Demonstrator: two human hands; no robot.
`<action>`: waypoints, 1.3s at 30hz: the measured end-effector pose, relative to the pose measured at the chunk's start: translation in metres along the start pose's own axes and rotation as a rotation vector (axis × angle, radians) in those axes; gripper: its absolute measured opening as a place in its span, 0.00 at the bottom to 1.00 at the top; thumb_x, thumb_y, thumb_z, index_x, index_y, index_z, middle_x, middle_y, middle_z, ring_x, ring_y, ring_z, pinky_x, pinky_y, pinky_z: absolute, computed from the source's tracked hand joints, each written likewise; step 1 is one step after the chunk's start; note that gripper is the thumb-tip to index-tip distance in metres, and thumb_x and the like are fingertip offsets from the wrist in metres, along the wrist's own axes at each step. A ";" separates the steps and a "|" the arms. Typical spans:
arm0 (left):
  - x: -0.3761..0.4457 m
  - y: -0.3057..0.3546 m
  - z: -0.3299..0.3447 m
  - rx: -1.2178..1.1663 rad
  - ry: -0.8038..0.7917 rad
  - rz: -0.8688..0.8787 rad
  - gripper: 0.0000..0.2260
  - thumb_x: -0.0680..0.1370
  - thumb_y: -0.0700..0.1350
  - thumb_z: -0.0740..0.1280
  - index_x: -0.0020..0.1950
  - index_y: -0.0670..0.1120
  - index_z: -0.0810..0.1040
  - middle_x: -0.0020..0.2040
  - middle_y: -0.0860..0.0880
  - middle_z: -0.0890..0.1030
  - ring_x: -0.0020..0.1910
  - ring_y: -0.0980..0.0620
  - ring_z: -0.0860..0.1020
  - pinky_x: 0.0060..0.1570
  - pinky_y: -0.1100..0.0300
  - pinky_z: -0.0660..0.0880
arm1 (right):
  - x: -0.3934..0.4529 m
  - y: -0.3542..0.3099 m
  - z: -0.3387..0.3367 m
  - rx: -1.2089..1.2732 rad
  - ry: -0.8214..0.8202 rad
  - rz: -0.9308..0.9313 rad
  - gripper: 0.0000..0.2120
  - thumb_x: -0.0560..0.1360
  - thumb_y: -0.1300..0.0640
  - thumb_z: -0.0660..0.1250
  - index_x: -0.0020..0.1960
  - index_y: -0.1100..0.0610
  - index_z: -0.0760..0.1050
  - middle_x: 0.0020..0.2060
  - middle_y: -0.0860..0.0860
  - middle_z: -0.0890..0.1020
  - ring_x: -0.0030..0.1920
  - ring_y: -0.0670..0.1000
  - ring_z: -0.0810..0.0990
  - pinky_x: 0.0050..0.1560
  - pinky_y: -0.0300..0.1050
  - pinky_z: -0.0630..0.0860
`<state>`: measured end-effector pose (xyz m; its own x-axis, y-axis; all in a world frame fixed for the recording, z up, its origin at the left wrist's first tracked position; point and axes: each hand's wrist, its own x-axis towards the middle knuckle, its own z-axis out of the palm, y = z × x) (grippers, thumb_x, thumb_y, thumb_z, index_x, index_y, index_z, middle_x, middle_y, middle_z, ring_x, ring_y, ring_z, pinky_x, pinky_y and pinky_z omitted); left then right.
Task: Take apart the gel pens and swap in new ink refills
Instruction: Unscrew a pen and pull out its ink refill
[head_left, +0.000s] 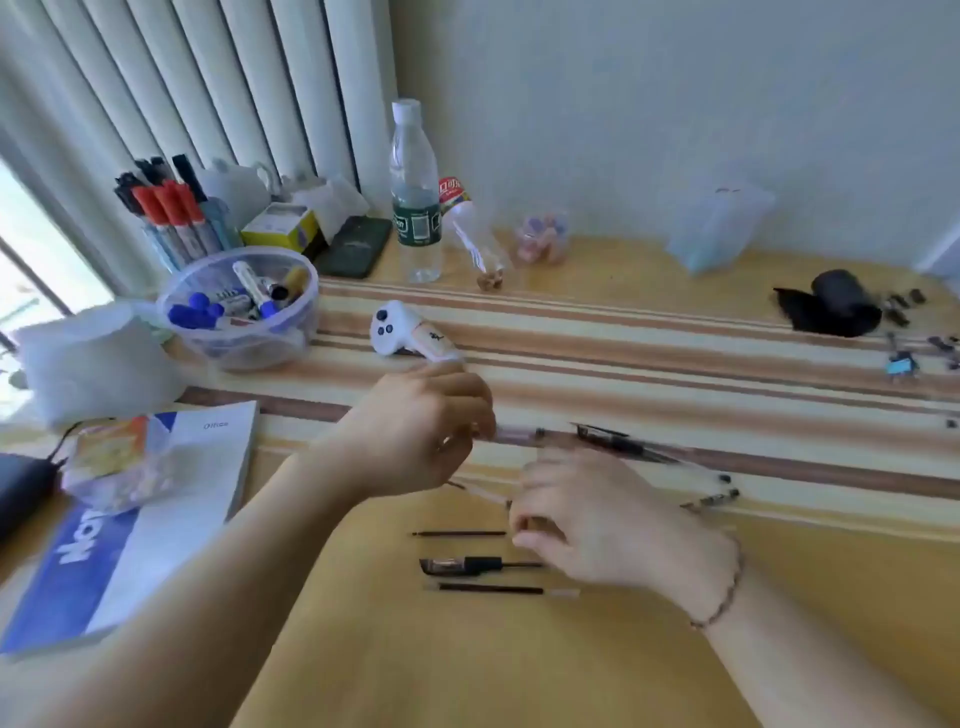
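My left hand (421, 431) is closed around a clear pen barrel (514, 434) that sticks out to the right, above the wooden table (395, 665). Just below it, my right hand (597, 525) pinches a thin refill (480, 491) whose tip points left. On the table under my hands lie a dark refill (460, 533), a black pen piece with a clear cap (467, 566) and another refill (498, 590). Right of my hands lie a black pen (618, 444) and two clear pens (714, 491).
A clear tub of markers (239, 306), a marker holder (171, 213), a white controller (410, 330) and a water bottle (415, 197) stand behind my hands. A blue-and-white book (130, 519) lies left. A black pouch (831, 304) and small clips sit far right.
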<state>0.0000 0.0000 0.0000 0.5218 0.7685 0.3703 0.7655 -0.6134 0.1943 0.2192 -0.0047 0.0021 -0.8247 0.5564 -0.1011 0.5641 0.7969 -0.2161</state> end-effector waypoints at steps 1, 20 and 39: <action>-0.003 0.000 0.008 -0.009 0.053 0.009 0.11 0.67 0.35 0.65 0.43 0.47 0.82 0.45 0.52 0.81 0.43 0.50 0.76 0.38 0.58 0.73 | 0.005 -0.001 0.005 -0.021 -0.016 -0.013 0.12 0.77 0.42 0.61 0.51 0.45 0.79 0.46 0.41 0.79 0.48 0.44 0.68 0.57 0.44 0.71; -0.024 0.016 0.045 -0.028 0.057 0.029 0.13 0.79 0.56 0.60 0.52 0.50 0.79 0.40 0.55 0.79 0.38 0.52 0.76 0.34 0.57 0.71 | 0.003 0.002 0.033 -0.007 0.482 0.171 0.03 0.75 0.48 0.65 0.48 0.44 0.76 0.38 0.36 0.77 0.38 0.40 0.73 0.36 0.39 0.71; -0.025 0.006 0.039 -0.054 0.116 -0.010 0.09 0.80 0.55 0.60 0.47 0.53 0.77 0.36 0.56 0.77 0.33 0.54 0.74 0.29 0.53 0.72 | -0.008 0.028 0.037 0.278 0.486 0.150 0.16 0.78 0.48 0.58 0.38 0.52 0.78 0.28 0.50 0.76 0.31 0.50 0.71 0.30 0.44 0.65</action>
<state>0.0066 -0.0159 -0.0434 0.4643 0.7504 0.4705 0.7474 -0.6170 0.2464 0.2403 0.0045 -0.0393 -0.5865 0.7551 0.2929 0.5880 0.6457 -0.4872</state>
